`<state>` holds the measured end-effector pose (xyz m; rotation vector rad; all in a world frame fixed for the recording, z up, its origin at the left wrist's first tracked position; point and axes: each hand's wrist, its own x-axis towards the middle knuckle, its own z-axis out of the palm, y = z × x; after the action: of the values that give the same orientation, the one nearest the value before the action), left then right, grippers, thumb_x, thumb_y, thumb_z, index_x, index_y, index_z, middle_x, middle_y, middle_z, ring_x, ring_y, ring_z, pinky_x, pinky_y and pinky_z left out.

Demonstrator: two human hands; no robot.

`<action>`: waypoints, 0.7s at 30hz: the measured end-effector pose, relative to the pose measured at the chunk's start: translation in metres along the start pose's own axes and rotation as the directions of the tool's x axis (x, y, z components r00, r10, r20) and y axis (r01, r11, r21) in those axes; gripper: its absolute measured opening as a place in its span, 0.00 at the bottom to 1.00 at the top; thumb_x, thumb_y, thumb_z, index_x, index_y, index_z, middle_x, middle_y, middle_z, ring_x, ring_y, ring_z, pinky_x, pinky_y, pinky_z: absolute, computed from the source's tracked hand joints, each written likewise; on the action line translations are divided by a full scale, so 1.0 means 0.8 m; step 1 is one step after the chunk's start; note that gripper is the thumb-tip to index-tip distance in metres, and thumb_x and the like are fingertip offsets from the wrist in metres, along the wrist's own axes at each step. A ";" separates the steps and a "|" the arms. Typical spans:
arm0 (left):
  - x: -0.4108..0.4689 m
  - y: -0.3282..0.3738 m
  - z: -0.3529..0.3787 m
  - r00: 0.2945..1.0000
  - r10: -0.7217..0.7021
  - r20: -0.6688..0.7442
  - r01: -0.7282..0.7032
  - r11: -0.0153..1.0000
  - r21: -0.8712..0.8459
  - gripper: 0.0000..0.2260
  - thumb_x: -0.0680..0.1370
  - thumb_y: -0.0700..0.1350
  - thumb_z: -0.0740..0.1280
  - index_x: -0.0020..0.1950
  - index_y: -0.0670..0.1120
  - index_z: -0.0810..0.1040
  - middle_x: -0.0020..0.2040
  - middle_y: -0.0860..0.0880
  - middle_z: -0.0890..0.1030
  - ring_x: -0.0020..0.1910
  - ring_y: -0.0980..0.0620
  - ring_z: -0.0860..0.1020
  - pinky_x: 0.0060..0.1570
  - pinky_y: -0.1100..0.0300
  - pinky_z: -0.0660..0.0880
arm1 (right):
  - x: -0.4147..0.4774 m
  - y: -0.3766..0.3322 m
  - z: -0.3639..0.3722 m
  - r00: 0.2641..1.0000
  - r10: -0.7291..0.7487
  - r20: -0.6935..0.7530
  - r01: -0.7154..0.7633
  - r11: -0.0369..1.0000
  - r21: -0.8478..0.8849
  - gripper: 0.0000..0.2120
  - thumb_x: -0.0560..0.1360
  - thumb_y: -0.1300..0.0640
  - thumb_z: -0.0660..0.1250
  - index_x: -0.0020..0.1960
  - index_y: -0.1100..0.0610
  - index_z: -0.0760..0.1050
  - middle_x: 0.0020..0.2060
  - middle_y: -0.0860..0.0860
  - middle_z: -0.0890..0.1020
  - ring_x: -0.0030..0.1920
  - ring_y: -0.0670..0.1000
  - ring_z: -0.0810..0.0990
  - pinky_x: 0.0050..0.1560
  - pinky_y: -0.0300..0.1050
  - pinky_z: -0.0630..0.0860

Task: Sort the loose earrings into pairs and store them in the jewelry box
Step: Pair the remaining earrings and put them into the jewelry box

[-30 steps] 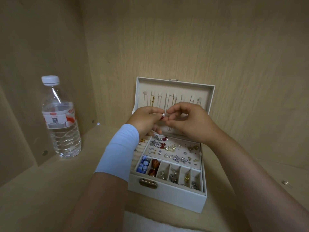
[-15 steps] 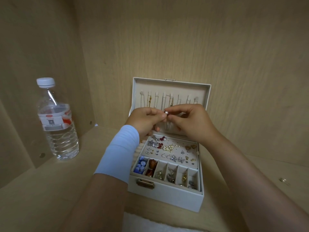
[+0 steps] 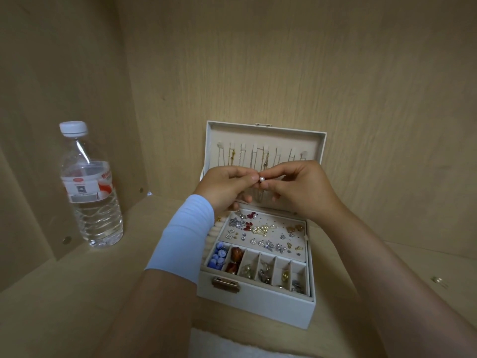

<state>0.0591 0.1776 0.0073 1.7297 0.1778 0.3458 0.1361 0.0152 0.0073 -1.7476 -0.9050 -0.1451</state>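
While the left hand and right hand pinch the pearl earring from opposite sides, it hangs equally near both, above the back of the open jewelry box.

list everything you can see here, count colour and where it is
jewelry box: one, cream, middle of the shelf, lid open
pearl earring: one, white, above the box, between both hands' fingertips
loose earrings: many, silver, red, gold and pearl, on the box's upper tray
blue pieces: several, blue, front-left compartment
chains: several, gold and silver, hung inside the lid
water bottle: one, clear with white cap, left of the box
sleeve: one, pale blue, left forearm
left hand: one, pinches the pearl earring
right hand: one, pinches the pearl earring
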 end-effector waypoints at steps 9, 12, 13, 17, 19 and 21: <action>0.000 -0.001 -0.001 1.000 -0.007 -0.028 0.007 1.000 -0.001 0.04 0.75 0.44 0.73 0.48 0.50 0.86 0.43 0.50 0.86 0.34 0.57 0.79 0.28 0.65 0.71 | 0.001 -0.004 -0.002 0.998 0.068 0.009 -0.067 0.995 -0.078 0.05 0.71 0.60 0.77 0.44 0.51 0.86 0.31 0.47 0.85 0.27 0.44 0.77 0.30 0.34 0.74; 0.002 -0.002 -0.003 1.000 -0.001 -0.014 0.002 0.996 0.095 0.03 0.75 0.45 0.73 0.47 0.52 0.86 0.43 0.48 0.86 0.36 0.55 0.80 0.30 0.64 0.73 | 0.001 -0.003 -0.007 0.996 0.068 0.057 -0.060 0.989 -0.134 0.04 0.72 0.60 0.76 0.45 0.51 0.86 0.34 0.48 0.86 0.30 0.47 0.79 0.34 0.37 0.78; 0.002 -0.002 -0.003 1.000 0.007 -0.001 -0.007 0.988 0.152 0.03 0.75 0.46 0.73 0.47 0.52 0.85 0.43 0.50 0.86 0.36 0.56 0.80 0.31 0.65 0.73 | 0.001 -0.002 -0.009 0.993 0.080 0.090 -0.066 0.985 -0.158 0.04 0.72 0.60 0.76 0.44 0.52 0.86 0.35 0.49 0.86 0.30 0.47 0.79 0.35 0.39 0.79; 0.005 -0.007 -0.004 0.997 0.069 0.039 -0.079 0.901 0.426 0.04 0.76 0.44 0.72 0.47 0.53 0.85 0.46 0.60 0.83 0.46 0.62 0.80 0.47 0.68 0.71 | -0.001 0.001 -0.017 0.944 0.194 0.266 -0.093 0.932 -0.351 0.05 0.71 0.58 0.78 0.43 0.49 0.87 0.36 0.47 0.86 0.35 0.47 0.84 0.43 0.46 0.83; 0.007 -0.010 -0.003 0.997 0.062 0.044 -0.076 0.832 0.550 0.05 0.75 0.45 0.72 0.47 0.54 0.85 0.48 0.59 0.84 0.49 0.60 0.80 0.52 0.64 0.73 | -0.002 0.003 -0.012 0.916 0.245 0.317 -0.103 0.908 -0.406 0.05 0.70 0.57 0.79 0.42 0.48 0.87 0.36 0.46 0.86 0.35 0.46 0.84 0.44 0.49 0.84; 0.009 -0.014 0.001 0.997 0.032 0.064 -0.065 0.776 0.627 0.05 0.75 0.46 0.72 0.46 0.55 0.85 0.48 0.59 0.84 0.48 0.59 0.80 0.56 0.59 0.75 | -0.002 0.007 -0.006 0.911 0.250 0.327 -0.082 0.889 -0.450 0.05 0.69 0.55 0.79 0.41 0.46 0.86 0.36 0.43 0.86 0.37 0.44 0.84 0.47 0.51 0.84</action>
<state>0.0667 0.1815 -0.0027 2.4155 0.2302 0.2965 0.1398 0.0100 0.0038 -2.3129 -1.0438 0.1260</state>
